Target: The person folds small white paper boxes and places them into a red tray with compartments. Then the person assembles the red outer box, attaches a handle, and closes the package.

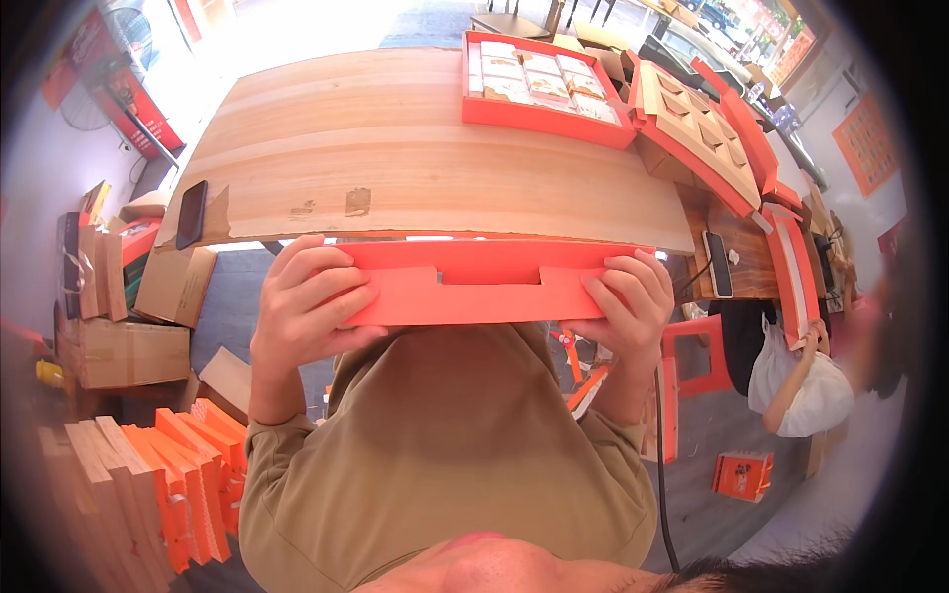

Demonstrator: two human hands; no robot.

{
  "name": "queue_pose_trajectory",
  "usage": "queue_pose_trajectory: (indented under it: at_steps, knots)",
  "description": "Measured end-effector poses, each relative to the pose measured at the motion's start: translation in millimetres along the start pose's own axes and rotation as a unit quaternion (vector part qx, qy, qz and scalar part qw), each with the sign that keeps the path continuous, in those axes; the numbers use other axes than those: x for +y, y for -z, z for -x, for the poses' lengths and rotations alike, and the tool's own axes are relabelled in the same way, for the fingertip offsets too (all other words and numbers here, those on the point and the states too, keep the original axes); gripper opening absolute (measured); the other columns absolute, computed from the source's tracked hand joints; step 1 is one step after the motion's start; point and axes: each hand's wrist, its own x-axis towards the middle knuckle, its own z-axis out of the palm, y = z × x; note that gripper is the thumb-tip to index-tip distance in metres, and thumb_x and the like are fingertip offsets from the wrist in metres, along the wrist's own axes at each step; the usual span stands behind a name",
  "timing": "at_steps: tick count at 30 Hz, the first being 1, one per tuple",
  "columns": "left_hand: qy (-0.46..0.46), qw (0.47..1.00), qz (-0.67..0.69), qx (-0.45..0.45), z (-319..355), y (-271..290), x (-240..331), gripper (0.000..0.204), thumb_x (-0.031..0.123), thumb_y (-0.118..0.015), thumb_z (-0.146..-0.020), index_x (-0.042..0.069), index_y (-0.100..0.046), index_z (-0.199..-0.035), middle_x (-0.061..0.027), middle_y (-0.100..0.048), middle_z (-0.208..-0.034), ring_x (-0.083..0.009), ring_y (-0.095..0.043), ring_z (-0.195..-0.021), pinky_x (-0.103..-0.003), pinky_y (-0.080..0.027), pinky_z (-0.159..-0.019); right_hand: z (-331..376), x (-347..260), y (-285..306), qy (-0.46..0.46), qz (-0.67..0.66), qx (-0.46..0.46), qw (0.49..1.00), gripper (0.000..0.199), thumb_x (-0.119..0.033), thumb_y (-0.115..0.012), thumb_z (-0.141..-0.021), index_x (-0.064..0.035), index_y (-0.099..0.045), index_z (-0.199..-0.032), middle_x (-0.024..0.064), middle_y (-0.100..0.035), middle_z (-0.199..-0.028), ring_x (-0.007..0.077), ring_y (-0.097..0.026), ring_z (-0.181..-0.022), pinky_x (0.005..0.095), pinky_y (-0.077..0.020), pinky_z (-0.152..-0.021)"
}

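No wording is legible; the upright red rectangular panel (pixel 148 107) at upper left bears white lettering too small to read

Between your left grip (pixel 312 295) and right grip (pixel 629 296), a long box piece (pixel 494 304) sits at 12 o'clock, just before the counter (pixel 326 128). On the counter, a phone (pixel 192 214) lies at 10 and a filled box (pixel 544 120) at 12, a partitioned tray (pixel 684 158) beside it at 1. Cartons (pixel 133 354) stand at 9.
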Motion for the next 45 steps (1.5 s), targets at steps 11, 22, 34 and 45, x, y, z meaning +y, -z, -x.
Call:
queue_pose_trajectory:
  at_steps: [11,22,34,45]
  knots:
    - [0.014,1.0,0.007,0.009,5,-5,0,0.036,0.038,-0.092,-0.072,0.01,-0.074,-0.086,-0.0036,-0.068,-0.09,-0.027,-0.065,-0.091,-0.051,-0.055,-0.093,1,-1,1,-0.015,-0.037,0.018,0.999,0.054,-0.056,-0.091,-0.069,-0.0084,-0.073,-0.084,0.0044,-0.066,-0.085,0.0265,-0.069,-0.086,0.0453,-0.0584,-0.083]
    - [0.026,1.0,0.0,-0.001,4,-3,0,0.04,0.041,-0.093,-0.071,0.01,-0.075,-0.088,-0.0027,-0.066,-0.088,-0.0266,-0.064,-0.088,-0.053,-0.054,-0.097,11,-9,0,-0.025,0.027,0.017,0.999,0.032,-0.039,-0.088,-0.08,-0.0119,-0.074,-0.091,0.0038,-0.069,-0.096,0.0249,-0.071,-0.091,0.0421,-0.0592,-0.081]
    - [0.005,1.0,0.016,-0.002,-1,0,1,0.039,0.039,-0.092,-0.073,0.007,-0.074,-0.087,-0.0054,-0.064,-0.086,-0.0283,-0.061,-0.085,-0.05,-0.053,-0.084,-21,-41,11,-0.075,-0.005,-0.11,0.991,0.023,-0.023,-0.082,-0.08,-0.0178,-0.074,-0.101,0.0059,-0.069,-0.131,0.0266,-0.067,-0.123,0.0508,-0.0521,-0.107]
    - [0.003,1.0,0.017,-0.003,-1,1,2,0.04,0.04,-0.092,-0.073,0.007,-0.074,-0.087,-0.0051,-0.064,-0.086,-0.0283,-0.062,-0.085,-0.049,-0.053,-0.082,-22,-50,2,-0.042,0.004,-0.101,0.994,0.03,-0.022,-0.08,-0.079,-0.0204,-0.075,-0.109,0.0081,-0.066,-0.139,0.0296,-0.063,-0.13,0.054,-0.0498,-0.111]
